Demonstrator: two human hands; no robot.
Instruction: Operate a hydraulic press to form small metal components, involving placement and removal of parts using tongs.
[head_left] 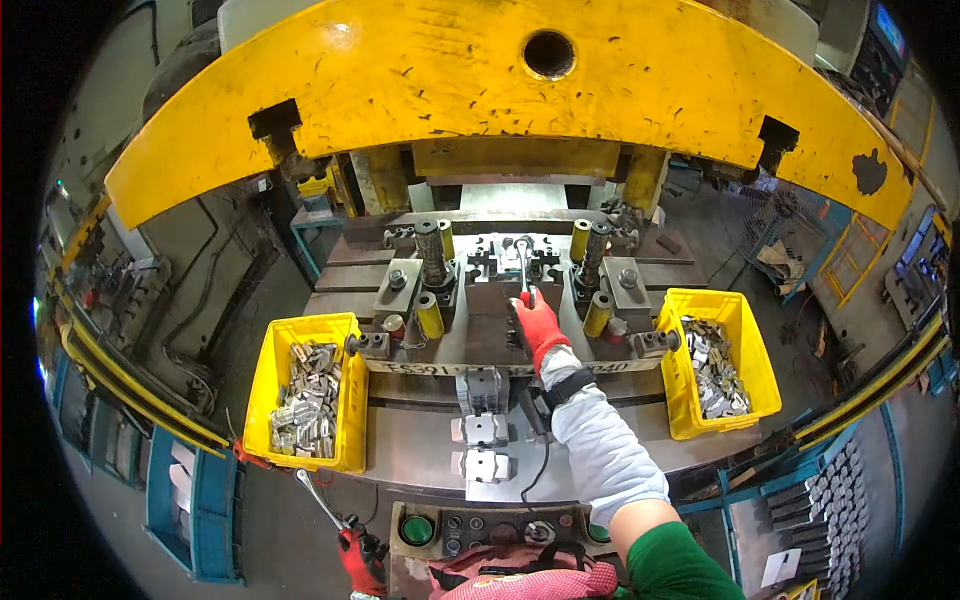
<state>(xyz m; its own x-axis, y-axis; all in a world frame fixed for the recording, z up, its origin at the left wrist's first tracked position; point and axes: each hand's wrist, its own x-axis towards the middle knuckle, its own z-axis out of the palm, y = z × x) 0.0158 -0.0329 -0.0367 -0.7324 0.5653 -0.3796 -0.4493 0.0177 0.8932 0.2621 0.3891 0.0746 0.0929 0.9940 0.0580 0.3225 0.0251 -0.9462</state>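
My right hand (540,328), in a red glove, reaches forward into the press die. It grips the handle of a silver wrench-shaped tool (524,262). The tool's rounded head is over the bright middle of the lower die (490,262), and I cannot make out whether it holds a part. Down at the lower left, my left hand (362,562), also in a red glove, is closed on a second silver wrench-shaped tool (318,497). That tool points up and left toward the near side of the left yellow bin (357,420), its head at the bin's lower edge.
Overhead spans the yellow press ram (420,75). Guide posts (430,255) flank the die. Small metal pieces fill the left bin and a right yellow bin (760,390). Formed metal parts (482,430) line the near plate. A control panel (470,525) and dark cable (540,470) are close to me.
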